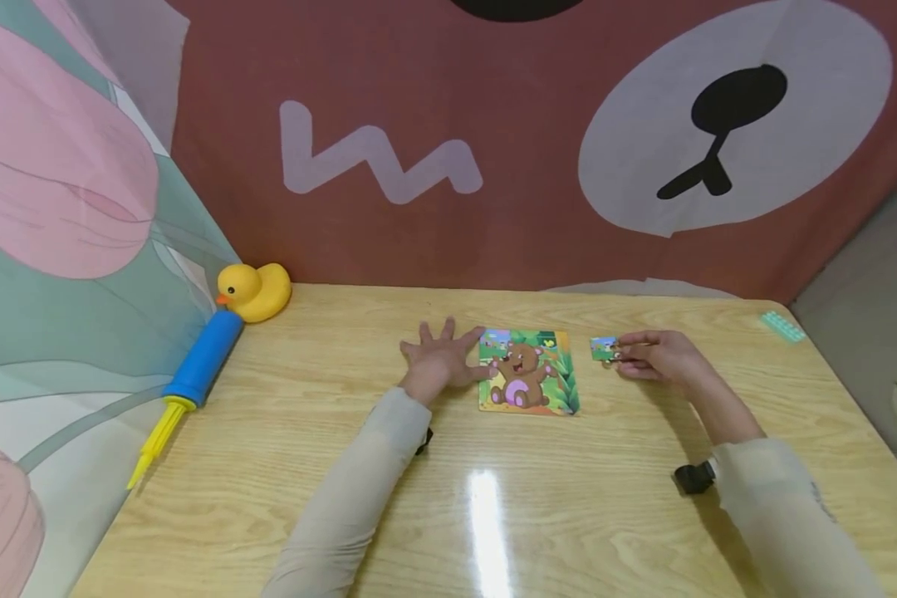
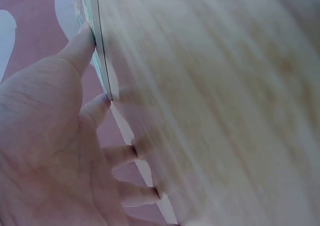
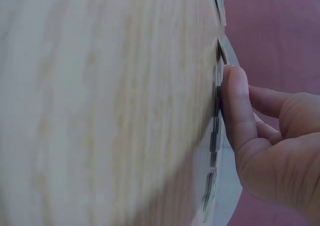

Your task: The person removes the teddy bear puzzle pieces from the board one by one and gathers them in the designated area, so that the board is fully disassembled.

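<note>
The bear puzzle [image 1: 522,386] lies flat toward the far middle of the desk [image 1: 583,498]. A strip of wood runs between its far edge and the brown backdrop [image 1: 419,241], a wider stretch lies on its near side, and a gap parts its right edge from a small picture piece [image 1: 602,348]. The puzzle sits just right of my left hand [image 1: 437,359]; those fingers are spread wide, gripping nothing, thumb and forefinger touching its left edge. My right hand [image 1: 661,357] pinches the piece by its right side. Farther left are a yellow duck [image 1: 257,295] and a blue-and-yellow pump [image 1: 203,355]; at far right, a mint-green block [image 1: 782,325].
</note>
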